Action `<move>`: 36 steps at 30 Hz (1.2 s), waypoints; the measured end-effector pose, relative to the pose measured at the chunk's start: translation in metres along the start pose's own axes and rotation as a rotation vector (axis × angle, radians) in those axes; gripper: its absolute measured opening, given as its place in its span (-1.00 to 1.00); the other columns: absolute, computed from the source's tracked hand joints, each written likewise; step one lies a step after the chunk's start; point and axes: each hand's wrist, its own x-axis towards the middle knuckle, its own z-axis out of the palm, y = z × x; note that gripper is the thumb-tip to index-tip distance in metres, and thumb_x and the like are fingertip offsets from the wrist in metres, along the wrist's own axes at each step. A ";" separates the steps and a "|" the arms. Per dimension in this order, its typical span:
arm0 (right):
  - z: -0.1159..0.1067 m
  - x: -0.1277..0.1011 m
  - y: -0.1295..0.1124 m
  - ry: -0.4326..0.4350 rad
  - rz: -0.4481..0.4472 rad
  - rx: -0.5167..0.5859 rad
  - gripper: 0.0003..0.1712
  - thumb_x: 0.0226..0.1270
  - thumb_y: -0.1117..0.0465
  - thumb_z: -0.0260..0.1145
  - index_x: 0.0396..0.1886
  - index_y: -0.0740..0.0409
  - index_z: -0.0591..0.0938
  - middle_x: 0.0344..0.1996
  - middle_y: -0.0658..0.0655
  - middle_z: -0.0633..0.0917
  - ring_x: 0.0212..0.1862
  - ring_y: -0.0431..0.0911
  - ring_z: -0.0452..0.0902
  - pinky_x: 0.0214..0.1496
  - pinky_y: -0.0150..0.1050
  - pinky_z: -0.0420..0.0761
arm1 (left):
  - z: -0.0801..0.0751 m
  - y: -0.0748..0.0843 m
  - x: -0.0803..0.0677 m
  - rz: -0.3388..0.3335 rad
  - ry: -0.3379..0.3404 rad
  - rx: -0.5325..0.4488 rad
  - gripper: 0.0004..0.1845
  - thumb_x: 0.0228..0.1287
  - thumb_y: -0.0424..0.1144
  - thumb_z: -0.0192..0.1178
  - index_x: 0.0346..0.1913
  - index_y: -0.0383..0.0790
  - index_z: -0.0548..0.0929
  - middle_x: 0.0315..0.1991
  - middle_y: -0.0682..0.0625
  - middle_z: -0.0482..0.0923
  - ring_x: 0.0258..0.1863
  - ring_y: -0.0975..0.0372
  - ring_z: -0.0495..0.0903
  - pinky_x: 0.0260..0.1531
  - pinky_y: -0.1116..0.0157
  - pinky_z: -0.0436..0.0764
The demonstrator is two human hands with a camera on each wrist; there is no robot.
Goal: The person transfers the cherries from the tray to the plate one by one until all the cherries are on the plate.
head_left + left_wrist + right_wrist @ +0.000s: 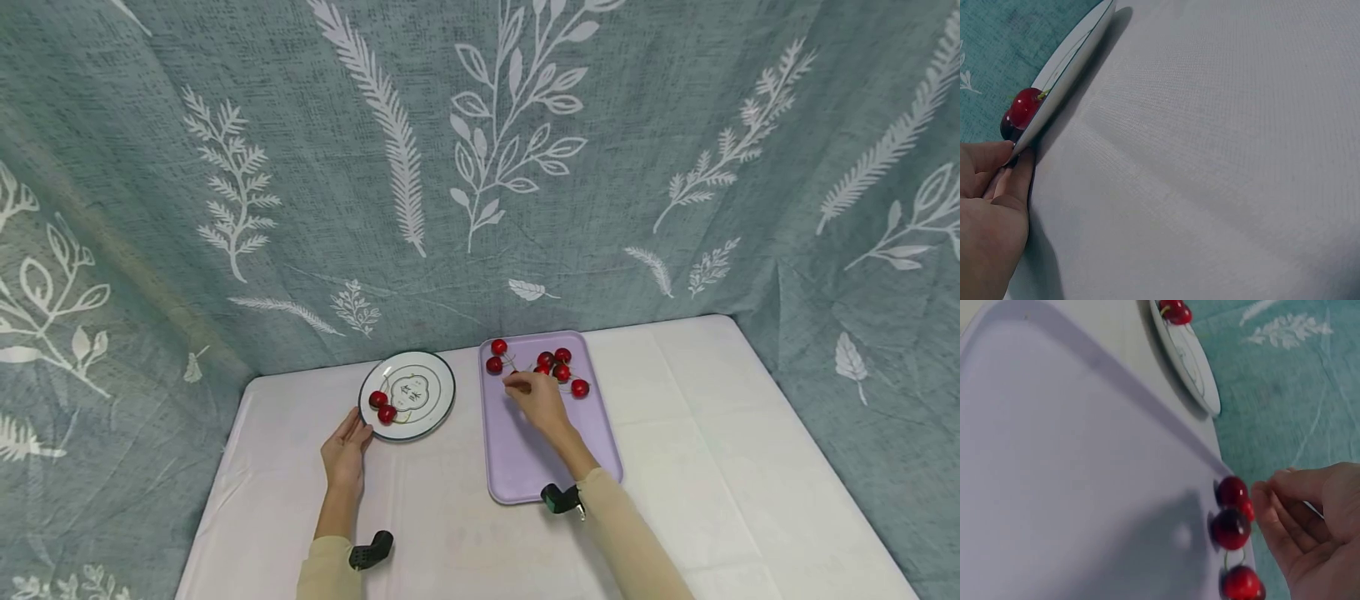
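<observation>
**Cherries: small, round, quick to roll and easy to bruise**

Cherries (551, 365) lie in a loose cluster at the far end of the lilac tray (525, 467), well beyond the two sleeved forearms at the near edge of the white tablecloth (712, 467). The left hand (345, 454) rests flat on the cloth, its straight fingertips (1016, 165) touching the near rim of the white plate (438, 392), which already carries two cherries (382, 406). Further out, the right hand (534, 396) hovers over the tray with fingers loosely curled (1285, 512), just beside the fruit but, in the wrist view, not yet closed on any of it.

Each fruit looks light, glossy and smooth-skinned, so a grip on the body would likely slip or send it rolling across the slick tray. The skin is probably tender; a hard squeeze could mark it. Thin stems show on several, and a gentle pinch there, or a soft thumb-and-finger cradle round the widest part, seems the safest hold. The leaf-print curtain (480, 167) hangs behind.
</observation>
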 end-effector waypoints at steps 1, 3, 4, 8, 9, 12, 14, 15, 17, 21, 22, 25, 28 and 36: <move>-0.002 0.000 0.002 0.005 -0.001 -0.007 -0.86 0.20 0.42 0.40 -0.24 0.34 0.75 -0.31 0.19 0.77 -0.25 0.01 0.71 -0.20 -0.17 0.76 | 0.000 0.000 0.000 0.001 0.001 0.000 -0.39 0.34 -0.54 0.07 0.45 -0.33 0.27 0.40 -0.21 0.30 0.37 0.10 0.35 0.08 0.50 0.58; -0.006 0.000 0.006 0.017 0.004 -0.011 -0.85 0.18 0.42 0.41 -0.23 0.34 0.75 -0.31 0.20 0.77 -0.26 0.00 0.72 -0.21 -0.16 0.76 | 0.000 -0.001 0.001 0.002 0.005 -0.003 -0.39 0.33 -0.54 0.07 0.44 -0.33 0.28 0.40 -0.21 0.31 0.37 0.09 0.35 0.08 0.51 0.58; -0.009 -0.001 0.007 0.026 -0.001 -0.019 -0.84 0.17 0.43 0.42 -0.23 0.34 0.75 -0.31 0.20 0.77 -0.26 0.00 0.72 -0.21 -0.15 0.76 | 0.001 -0.001 0.001 0.001 0.006 -0.003 -0.39 0.33 -0.54 0.07 0.44 -0.33 0.28 0.40 -0.21 0.31 0.37 0.09 0.35 0.08 0.51 0.58; -0.018 -0.001 0.013 0.084 -0.030 -0.070 -0.80 0.11 0.47 0.43 -0.22 0.34 0.75 -0.32 0.22 0.76 -0.28 0.02 0.71 -0.21 -0.11 0.76 | 0.001 -0.002 0.001 -0.008 0.004 -0.004 -0.39 0.34 -0.54 0.07 0.44 -0.32 0.27 0.40 -0.21 0.30 0.37 0.10 0.35 0.08 0.50 0.58; -0.020 -0.002 0.014 0.099 -0.040 -0.087 -0.80 0.11 0.48 0.43 -0.21 0.35 0.75 -0.32 0.22 0.76 -0.27 0.02 0.71 -0.21 -0.11 0.76 | 0.001 -0.002 0.001 -0.009 0.002 -0.002 -0.39 0.34 -0.54 0.07 0.45 -0.32 0.27 0.41 -0.21 0.29 0.37 0.10 0.35 0.08 0.50 0.58; -0.026 -0.002 0.018 0.138 -0.064 -0.124 -0.78 0.09 0.49 0.44 -0.21 0.37 0.74 -0.33 0.23 0.75 -0.26 0.03 0.71 -0.19 -0.11 0.76 | 0.000 -0.001 0.001 -0.011 0.008 -0.004 -0.39 0.34 -0.54 0.07 0.45 -0.32 0.27 0.41 -0.21 0.29 0.37 0.10 0.34 0.09 0.50 0.57; -0.029 -0.002 0.021 0.158 -0.069 -0.126 -0.78 0.09 0.49 0.45 -0.21 0.38 0.73 -0.33 0.24 0.75 -0.26 0.05 0.71 -0.17 -0.10 0.76 | 0.000 0.000 0.001 -0.011 0.014 -0.008 -0.39 0.34 -0.55 0.08 0.44 -0.32 0.28 0.41 -0.21 0.30 0.37 0.09 0.34 0.09 0.50 0.57; -0.031 -0.003 0.022 0.165 -0.073 -0.130 -0.77 0.08 0.48 0.45 -0.21 0.38 0.73 -0.32 0.25 0.75 -0.26 0.05 0.71 -0.17 -0.11 0.76 | 0.000 0.000 0.001 -0.010 0.015 -0.009 -0.39 0.33 -0.55 0.08 0.44 -0.32 0.28 0.41 -0.21 0.30 0.37 0.09 0.34 0.09 0.50 0.57; -0.035 -0.004 0.024 0.179 -0.074 -0.146 -0.77 0.08 0.47 0.46 -0.21 0.37 0.73 -0.30 0.25 0.75 -0.25 0.05 0.71 -0.16 -0.10 0.75 | 0.000 0.001 0.000 -0.010 0.014 -0.001 -0.38 0.33 -0.55 0.08 0.44 -0.32 0.27 0.41 -0.21 0.29 0.38 0.09 0.34 0.11 0.48 0.57; -0.040 -0.005 0.025 0.181 -0.073 -0.200 -0.76 0.10 0.48 0.44 -0.18 0.38 0.72 -0.26 0.28 0.74 -0.24 0.06 0.69 -0.15 -0.10 0.75 | 0.000 0.002 0.000 -0.014 0.015 0.021 -0.39 0.35 -0.52 0.09 0.45 -0.30 0.28 0.42 -0.20 0.27 0.38 0.10 0.33 0.13 0.47 0.56; -0.041 -0.006 0.025 0.182 -0.071 -0.216 -0.75 0.10 0.48 0.44 -0.17 0.39 0.72 -0.25 0.28 0.74 -0.23 0.07 0.69 -0.14 -0.09 0.74 | 0.000 0.002 0.000 -0.015 0.017 0.023 -0.39 0.35 -0.51 0.10 0.45 -0.29 0.28 0.43 -0.19 0.27 0.38 0.10 0.34 0.13 0.47 0.56; -0.042 -0.007 0.026 0.182 -0.056 -0.249 -0.70 0.11 0.49 0.43 -0.11 0.43 0.69 -0.20 0.32 0.73 -0.19 0.10 0.69 -0.09 -0.08 0.74 | 0.000 0.002 0.001 -0.019 0.020 0.018 -0.40 0.35 -0.51 0.10 0.44 -0.28 0.29 0.42 -0.18 0.28 0.38 0.11 0.34 0.12 0.47 0.56; -0.042 -0.010 0.029 0.191 -0.045 -0.269 -0.65 0.11 0.49 0.42 -0.05 0.44 0.67 -0.16 0.34 0.73 -0.15 0.12 0.69 -0.04 -0.05 0.73 | 0.000 0.002 0.002 -0.018 0.020 0.006 -0.40 0.35 -0.52 0.09 0.44 -0.28 0.30 0.42 -0.18 0.29 0.37 0.11 0.34 0.11 0.48 0.56; -0.037 -0.014 0.039 0.243 -0.069 -0.327 -0.69 0.10 0.48 0.43 -0.11 0.43 0.70 -0.21 0.32 0.75 -0.12 0.15 0.70 -0.05 -0.02 0.73 | 0.001 0.000 0.001 -0.008 0.014 -0.001 -0.39 0.35 -0.53 0.08 0.45 -0.29 0.28 0.43 -0.18 0.27 0.39 0.10 0.31 0.12 0.45 0.56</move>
